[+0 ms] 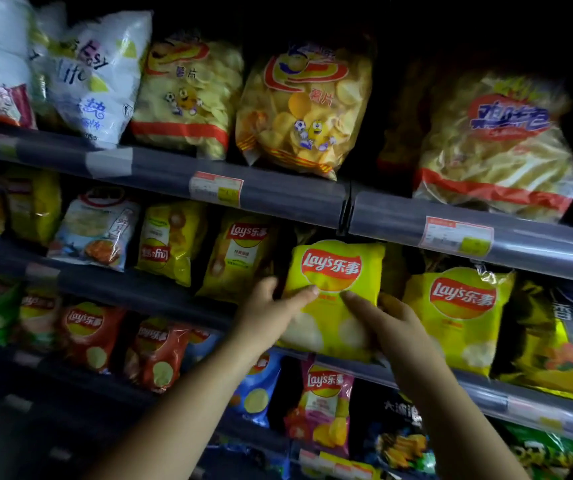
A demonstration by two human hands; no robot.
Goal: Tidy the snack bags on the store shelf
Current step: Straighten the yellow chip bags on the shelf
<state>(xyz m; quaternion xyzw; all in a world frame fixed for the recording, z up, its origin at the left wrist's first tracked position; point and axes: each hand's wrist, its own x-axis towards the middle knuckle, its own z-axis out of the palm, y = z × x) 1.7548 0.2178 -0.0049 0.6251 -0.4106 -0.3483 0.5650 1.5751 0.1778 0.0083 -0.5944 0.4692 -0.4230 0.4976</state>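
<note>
- Your left hand pinches the bag's left edge. The thumb lies across the front and the other fingers are hidden behind it.
- Your right hand holds the right edge in the same way, with one finger on the front below the logo and the rest out of sight behind.
- The bag, a yellow crisp packet, stands upright between your hands at the front of the middle shelf, with its bottom at the shelf rail.
- Expect it to be very light and puffed with air. The film is soft, dents under pressure and is likely slick, and the crisps inside are brittle, so a hard squeeze would probably crush them.
- Your best hold is the side seams or the flat top seal, with light pressure. Steer it by the edges rather than pressing the belly.
- Just to the right stands a matching bag, close beside yours. To the left, a dimmer bag leans back. Settle yours between them without knocking either.
- Farther up, big clear bags sit on the upper shelf, well apart from your hands.
</note>
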